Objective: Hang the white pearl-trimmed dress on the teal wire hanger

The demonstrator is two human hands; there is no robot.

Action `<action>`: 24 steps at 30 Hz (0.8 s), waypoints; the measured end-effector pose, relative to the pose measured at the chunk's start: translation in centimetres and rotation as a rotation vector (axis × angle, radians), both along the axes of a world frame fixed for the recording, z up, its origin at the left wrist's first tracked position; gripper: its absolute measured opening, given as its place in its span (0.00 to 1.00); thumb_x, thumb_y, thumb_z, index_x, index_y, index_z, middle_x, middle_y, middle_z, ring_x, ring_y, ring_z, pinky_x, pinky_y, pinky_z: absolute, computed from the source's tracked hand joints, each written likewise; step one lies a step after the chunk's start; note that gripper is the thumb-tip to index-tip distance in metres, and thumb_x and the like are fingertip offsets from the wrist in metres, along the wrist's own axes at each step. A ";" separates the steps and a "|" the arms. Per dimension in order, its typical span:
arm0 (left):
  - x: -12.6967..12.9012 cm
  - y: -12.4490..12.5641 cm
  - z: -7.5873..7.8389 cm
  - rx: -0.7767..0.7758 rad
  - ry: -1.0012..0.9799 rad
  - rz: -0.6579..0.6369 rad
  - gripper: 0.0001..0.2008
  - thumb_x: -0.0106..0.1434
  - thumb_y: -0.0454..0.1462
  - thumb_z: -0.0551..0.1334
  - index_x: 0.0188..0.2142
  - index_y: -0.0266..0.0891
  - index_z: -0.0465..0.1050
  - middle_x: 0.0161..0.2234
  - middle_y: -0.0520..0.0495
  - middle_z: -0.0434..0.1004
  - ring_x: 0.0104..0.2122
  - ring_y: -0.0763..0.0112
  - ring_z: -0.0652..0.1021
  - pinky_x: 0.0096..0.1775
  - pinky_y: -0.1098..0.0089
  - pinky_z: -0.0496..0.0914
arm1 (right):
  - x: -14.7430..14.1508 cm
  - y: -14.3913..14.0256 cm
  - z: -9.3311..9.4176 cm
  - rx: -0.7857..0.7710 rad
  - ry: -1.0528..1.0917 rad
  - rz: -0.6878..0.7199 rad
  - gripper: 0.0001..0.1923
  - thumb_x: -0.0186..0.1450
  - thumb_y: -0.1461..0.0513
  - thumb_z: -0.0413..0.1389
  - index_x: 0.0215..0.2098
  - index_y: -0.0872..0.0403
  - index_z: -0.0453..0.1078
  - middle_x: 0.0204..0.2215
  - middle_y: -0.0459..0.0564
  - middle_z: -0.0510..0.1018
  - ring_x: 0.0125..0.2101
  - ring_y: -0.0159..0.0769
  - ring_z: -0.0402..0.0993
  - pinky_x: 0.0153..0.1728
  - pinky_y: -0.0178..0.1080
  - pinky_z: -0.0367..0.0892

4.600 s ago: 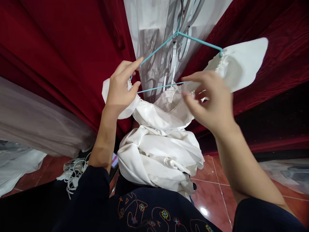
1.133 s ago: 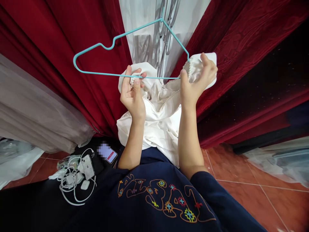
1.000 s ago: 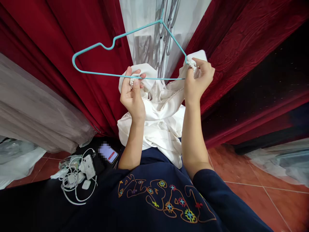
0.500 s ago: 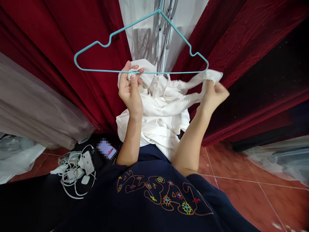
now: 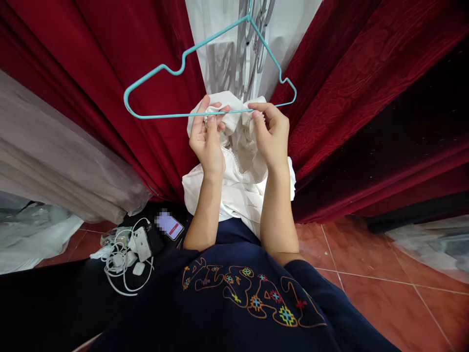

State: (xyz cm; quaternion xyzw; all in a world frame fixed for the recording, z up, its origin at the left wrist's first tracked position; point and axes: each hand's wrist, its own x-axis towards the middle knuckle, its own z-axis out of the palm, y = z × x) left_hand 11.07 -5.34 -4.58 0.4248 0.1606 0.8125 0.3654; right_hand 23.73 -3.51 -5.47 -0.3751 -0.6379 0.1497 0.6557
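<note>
Left hand (image 5: 207,142) pinched shut on the beaded edge of the white garment (image 5: 240,183), right hand (image 5: 270,137) likewise closed on bunched cloth just beside it, both touching the bottom wire of the teal hanger (image 5: 190,68) (hanging in front of red curtains (image 5: 110,73)). One hanger, one garment, two hands. Half a second earlier: right hand lower and out to the right, strap stretched wide.

Deep red curtains (image 5: 91,63) are hanging all around me, parting on a white panel (image 5: 220,34). Red floor tiles (image 5: 384,303) are shining below, grey fabric (image 5: 47,161) is draping on my left, and cables (image 5: 124,259) are lying tangled nearby.
</note>
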 end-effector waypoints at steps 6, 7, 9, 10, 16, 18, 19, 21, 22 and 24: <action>-0.2 0.7 -0.6 0.029 0.081 0.081 0.10 0.72 0.37 0.63 0.52 0.44 0.76 0.48 0.46 0.78 0.46 0.64 0.83 0.39 0.75 0.75 | 0.7 0.2 -0.7 0.053 0.093 -0.005 0.16 0.69 0.46 0.57 0.40 0.50 0.71 0.31 0.46 0.72 0.29 0.32 0.70 0.37 0.40 0.72; -0.8 1.0 -0.8 0.005 0.108 0.125 0.10 0.72 0.38 0.63 0.52 0.44 0.76 0.49 0.46 0.78 0.44 0.65 0.84 0.37 0.76 0.75 | 1.2 0.0 -0.5 0.061 0.098 -0.004 0.16 0.69 0.47 0.58 0.39 0.50 0.71 0.32 0.46 0.72 0.29 0.32 0.70 0.37 0.40 0.72; -2.8 1.7 -1.3 -0.092 0.185 0.222 0.09 0.72 0.40 0.63 0.50 0.43 0.75 0.49 0.46 0.80 0.35 0.70 0.85 0.27 0.78 0.71 | 2.2 -0.5 0.0 0.070 0.102 -0.010 0.15 0.68 0.48 0.60 0.39 0.50 0.72 0.31 0.46 0.73 0.31 0.32 0.71 0.38 0.40 0.71; -4.2 1.9 -1.5 -0.153 0.235 0.264 0.09 0.73 0.42 0.63 0.49 0.42 0.75 0.46 0.46 0.81 0.30 0.73 0.84 0.21 0.79 0.67 | 2.8 -0.8 0.2 0.074 0.100 -0.018 0.14 0.67 0.49 0.60 0.39 0.50 0.73 0.31 0.46 0.73 0.31 0.32 0.72 0.38 0.40 0.71; -13.2 1.3 -0.4 -0.323 0.612 0.504 0.16 0.67 0.47 0.69 0.29 0.39 0.74 0.15 0.58 0.65 0.13 0.78 0.67 0.14 0.75 0.53 | 4.7 -1.6 1.4 0.035 0.007 -0.063 0.12 0.66 0.51 0.62 0.37 0.51 0.76 0.31 0.46 0.75 0.33 0.33 0.74 0.40 0.41 0.72; -15.0 0.5 1.1 -0.341 0.658 0.572 0.15 0.68 0.44 0.69 0.27 0.39 0.75 0.15 0.59 0.65 0.14 0.81 0.63 0.16 0.74 0.51 | 4.7 -1.8 1.8 -0.015 -0.020 -0.088 0.12 0.65 0.51 0.63 0.37 0.50 0.76 0.31 0.46 0.75 0.33 0.34 0.74 0.40 0.41 0.73; -15.6 0.1 1.9 -0.343 0.681 0.582 0.13 0.68 0.42 0.68 0.28 0.40 0.77 0.17 0.59 0.68 0.15 0.81 0.62 0.17 0.74 0.51 | 4.7 -2.0 1.9 -0.040 -0.025 -0.099 0.12 0.65 0.51 0.63 0.37 0.50 0.76 0.30 0.46 0.75 0.33 0.34 0.74 0.40 0.41 0.73; -16.1 -0.4 3.7 -0.311 0.746 0.581 0.08 0.67 0.38 0.68 0.30 0.44 0.82 0.21 0.60 0.75 0.19 0.81 0.66 0.20 0.75 0.56 | 4.4 -2.1 2.1 -0.073 -0.025 -0.112 0.12 0.65 0.50 0.63 0.36 0.50 0.76 0.28 0.46 0.74 0.33 0.35 0.74 0.40 0.41 0.73; -16.2 -0.6 4.5 -0.281 0.785 0.581 0.05 0.66 0.36 0.69 0.32 0.45 0.83 0.23 0.61 0.78 0.22 0.79 0.69 0.22 0.74 0.60 | 4.2 -2.1 2.2 -0.080 -0.026 -0.113 0.12 0.64 0.50 0.64 0.36 0.50 0.76 0.28 0.45 0.74 0.32 0.34 0.73 0.39 0.41 0.73; -16.3 -0.9 5.8 -0.211 0.831 0.608 0.04 0.65 0.35 0.70 0.34 0.46 0.84 0.28 0.61 0.81 0.27 0.75 0.73 0.28 0.72 0.66 | 3.8 -1.9 2.3 -0.085 -0.033 -0.106 0.12 0.64 0.50 0.64 0.36 0.50 0.76 0.28 0.45 0.75 0.31 0.33 0.72 0.39 0.41 0.73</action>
